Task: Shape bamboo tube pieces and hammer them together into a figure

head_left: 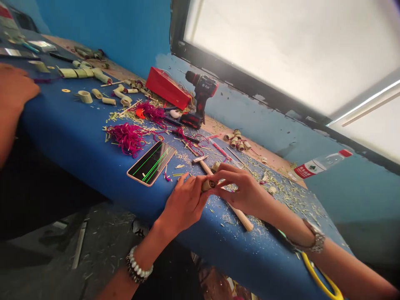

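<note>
Both my hands meet over the near edge of a blue table (71,133). My left hand (184,204) and my right hand (245,189) pinch a short bamboo tube piece (208,184) between their fingertips, just above the tabletop. A hammer with a wooden handle (240,214) lies under my right hand, its head (200,159) pointing away from me. A phone (151,162) with green lines on its screen lies to the left of my left hand. Bamboo shavings are scattered around the hands.
Red thread bundles (128,137), a cordless drill (200,98), a red box (167,87) and several cut bamboo rings (86,96) lie further along the table. A plastic bottle (321,163) lies at the right. Another person's arm (14,96) rests at the left edge. Yellow-handled tool (318,279) near my right forearm.
</note>
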The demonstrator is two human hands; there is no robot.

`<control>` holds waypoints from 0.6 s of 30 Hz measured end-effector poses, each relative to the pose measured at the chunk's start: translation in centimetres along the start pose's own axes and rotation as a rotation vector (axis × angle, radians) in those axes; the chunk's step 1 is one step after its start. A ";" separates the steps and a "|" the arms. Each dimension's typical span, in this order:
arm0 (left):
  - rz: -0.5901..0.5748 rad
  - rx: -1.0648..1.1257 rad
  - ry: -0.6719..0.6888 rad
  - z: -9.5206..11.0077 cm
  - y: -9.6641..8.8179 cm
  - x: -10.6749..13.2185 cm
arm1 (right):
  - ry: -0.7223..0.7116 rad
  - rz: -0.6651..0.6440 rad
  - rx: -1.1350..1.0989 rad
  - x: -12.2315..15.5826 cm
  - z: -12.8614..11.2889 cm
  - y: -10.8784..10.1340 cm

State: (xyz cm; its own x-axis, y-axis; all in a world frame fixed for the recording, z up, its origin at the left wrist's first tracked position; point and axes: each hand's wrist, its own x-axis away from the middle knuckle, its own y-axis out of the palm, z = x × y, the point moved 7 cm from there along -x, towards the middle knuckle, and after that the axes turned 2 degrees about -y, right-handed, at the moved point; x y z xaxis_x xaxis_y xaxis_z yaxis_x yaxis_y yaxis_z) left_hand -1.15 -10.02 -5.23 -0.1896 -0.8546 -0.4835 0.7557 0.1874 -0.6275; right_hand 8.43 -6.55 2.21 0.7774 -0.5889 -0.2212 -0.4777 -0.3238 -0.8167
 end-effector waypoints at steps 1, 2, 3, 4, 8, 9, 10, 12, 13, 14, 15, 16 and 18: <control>0.003 0.006 0.001 0.0 0.0 0.0 | -0.001 -0.027 0.028 -0.3 -0.1 -0.1; 0.007 0.007 0.003 0.0 -0.1 0.0 | -0.001 -0.049 0.062 -0.5 -0.3 -0.3; 0.009 0.002 0.007 0.0 0.0 0.0 | -0.003 -0.066 0.095 -0.7 -0.5 -0.4; 0.007 -0.008 0.013 0.0 0.0 0.0 | -0.004 -0.081 0.121 -0.9 -0.7 -0.4; -0.019 -0.048 0.029 0.0 0.2 0.1 | 0.002 -0.115 0.144 -1.4 -1.1 -0.3; -0.022 -0.052 0.031 0.0 0.2 0.1 | 0.004 -0.119 0.143 -1.5 -1.1 -0.2; -0.023 -0.053 0.034 -0.1 0.2 0.1 | 0.005 -0.120 0.138 -1.6 -1.1 -0.2; -0.023 -0.048 0.032 -0.2 0.2 0.1 | 0.016 -0.123 0.115 -1.7 -0.8 -0.1; -0.022 -0.041 0.023 -0.3 0.1 0.1 | 0.029 -0.124 0.100 -1.7 -0.7 0.0; -0.021 -0.032 0.009 -0.4 0.0 0.1 | 0.044 -0.122 0.088 -1.7 -0.5 -0.1; -0.020 -0.019 -0.009 -0.5 -0.1 0.1 | 0.061 -0.117 0.081 -1.6 -0.4 -0.3; -0.020 -0.003 -0.027 -0.6 -0.2 0.1 | 0.075 -0.117 0.084 -1.5 -0.3 -0.5; -0.015 0.038 -0.054 -0.8 -0.4 0.1 | 0.069 -0.132 0.103 -1.3 -0.5 -1.1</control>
State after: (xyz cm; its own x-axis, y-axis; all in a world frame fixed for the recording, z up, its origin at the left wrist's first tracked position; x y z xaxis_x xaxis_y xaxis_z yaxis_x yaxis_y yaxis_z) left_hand -1.96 -9.78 -5.46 -0.1676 -0.8824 -0.4397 0.7763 0.1568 -0.6105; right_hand 7.70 -5.80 3.67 0.7987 -0.5971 -0.0743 -0.3261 -0.3257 -0.8875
